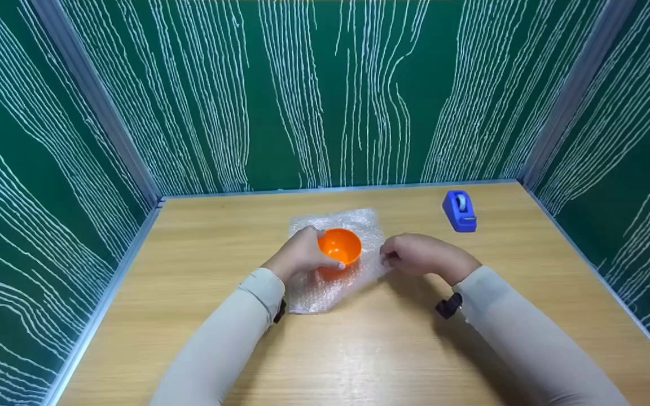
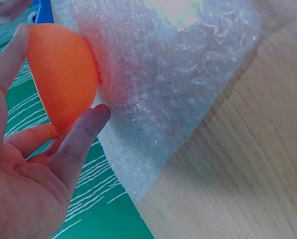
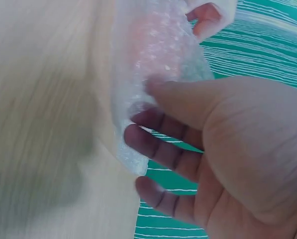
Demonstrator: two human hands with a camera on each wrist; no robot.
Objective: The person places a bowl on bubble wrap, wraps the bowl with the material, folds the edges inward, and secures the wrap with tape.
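Observation:
An orange bowl (image 1: 339,248) sits mouth up over a sheet of bubble wrap (image 1: 308,293) on the table. My left hand (image 1: 301,254) holds the bowl from its left side, thumb at the near rim and fingers round the far side. Seen by the left wrist camera, the bowl's smooth outer wall (image 2: 63,74) lies between thumb and fingers, close against the wrap. At the sheet's right edge, my right hand (image 1: 418,254) pinches the wrap between thumb and index finger. The right wrist view shows its other fingers (image 3: 160,199) loosely bent beside the wrap (image 3: 158,50).
A blue tape dispenser (image 1: 460,211) stands at the back right of the wooden table (image 1: 206,242). Green walls (image 1: 347,113) with white wavy lines rise behind and at both sides, joined by grey corner posts (image 1: 99,101).

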